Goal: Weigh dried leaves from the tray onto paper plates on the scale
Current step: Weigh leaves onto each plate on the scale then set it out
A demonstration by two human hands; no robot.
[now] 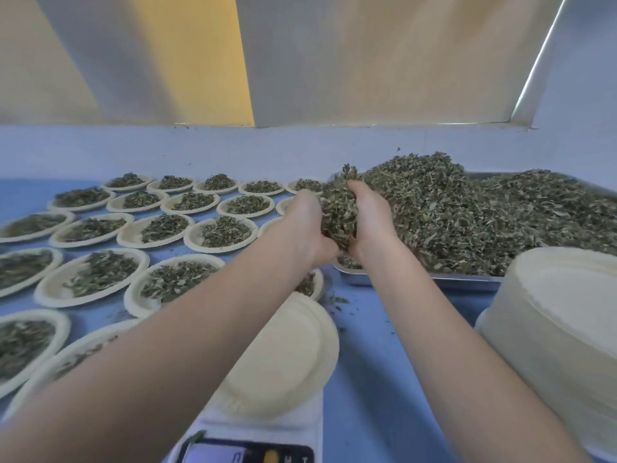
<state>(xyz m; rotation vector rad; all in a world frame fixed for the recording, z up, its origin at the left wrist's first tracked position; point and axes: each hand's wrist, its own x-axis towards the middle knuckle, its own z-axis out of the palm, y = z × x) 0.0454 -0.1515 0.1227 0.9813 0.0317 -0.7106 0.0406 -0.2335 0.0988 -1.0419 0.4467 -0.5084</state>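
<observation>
Cupping a clump of dried leaves (338, 213) between both hands (337, 225) above the tray (417, 279).

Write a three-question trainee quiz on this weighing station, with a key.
1. True or false: the paper plate on the scale already holds leaves.
2. What do the left hand and right hand hold between them?
3. The stack of spare plates is: A) left of the scale, B) right of the scale, C) behind the tray.

Key: 1 false; 2 a clump of dried leaves; 3 B.
</observation>
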